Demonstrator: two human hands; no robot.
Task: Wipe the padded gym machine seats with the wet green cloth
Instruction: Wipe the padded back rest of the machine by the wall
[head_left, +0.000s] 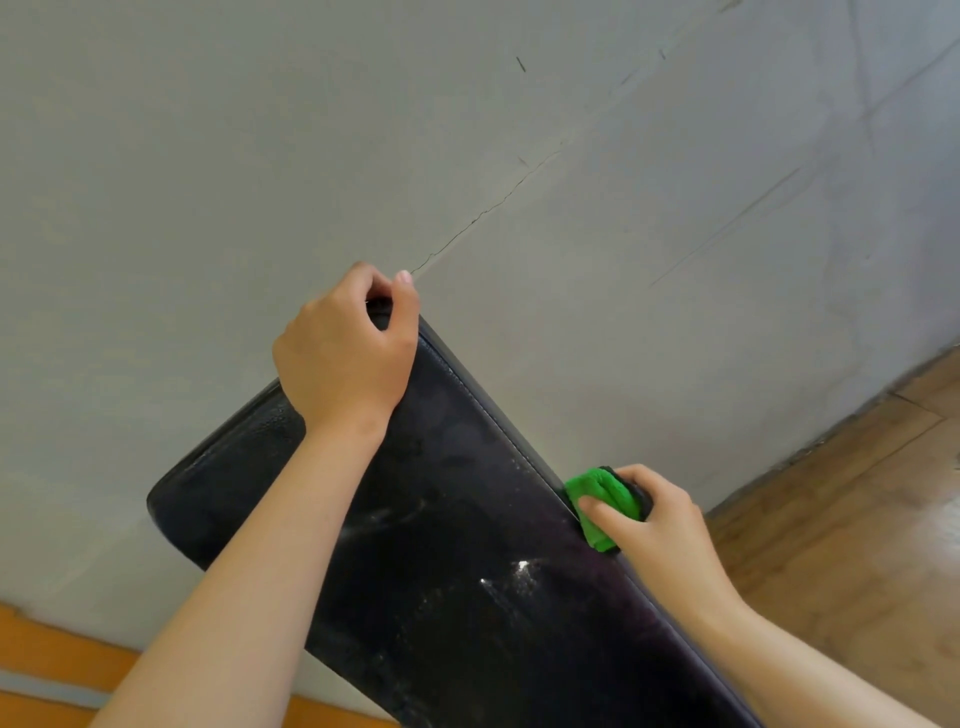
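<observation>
A long black padded seat runs diagonally from the upper middle to the bottom right, its surface glistening with wet streaks and droplets. My left hand grips the pad's far top corner, fingers curled over the edge. My right hand holds a bunched green cloth against the pad's right side edge, thumb pressed on the cloth. The pad's underside and the frame beneath it are hidden.
A grey plastered wall with thin cracks stands right behind the pad. Wooden floor shows at the right, and an orange strip lies at the bottom left.
</observation>
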